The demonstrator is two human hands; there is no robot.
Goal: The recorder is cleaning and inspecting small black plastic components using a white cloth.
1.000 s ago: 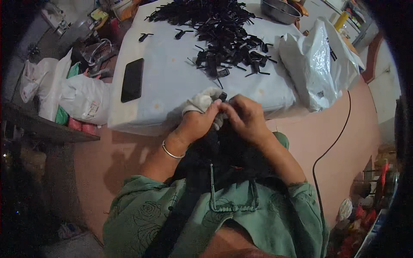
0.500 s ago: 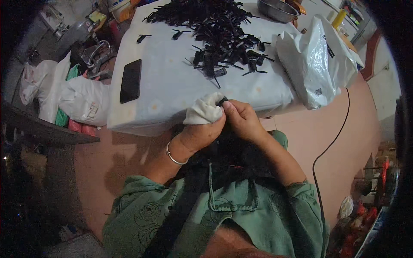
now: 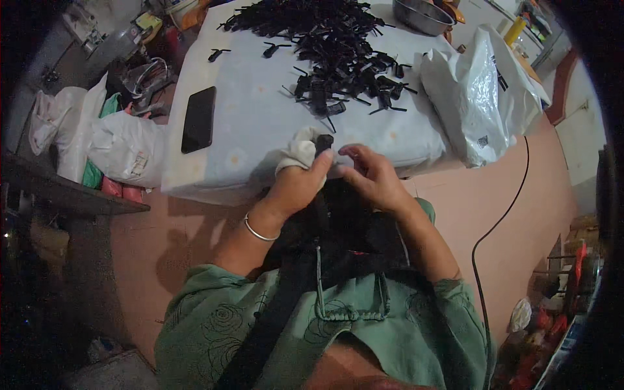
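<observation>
My left hand [image 3: 298,187] is closed round a bunched white cloth [image 3: 300,151] and a small black part [image 3: 324,141], just over the near edge of the table. The part's top end sticks up past my thumb; its lower portion is hidden. Just to the right, my right hand [image 3: 375,179] is apart from it, thumb and fingers spread with nothing seen between them. Beyond my hands lies a heap of small black parts with thin stems [image 3: 338,65], spread from the table's far end toward its middle.
On the cloth-covered table [image 3: 253,123] lies a dark phone [image 3: 198,120] at left. A white plastic bag [image 3: 468,97] stands at the right edge, a metal bowl [image 3: 424,16] behind it. More white bags [image 3: 127,146] sit on a low shelf at left. A black cable [image 3: 497,224] runs down the right.
My right hand has let go of the small black part and moved slightly right, its fingers opening. My left hand has tilted up, showing more of the part beside the cloth.
</observation>
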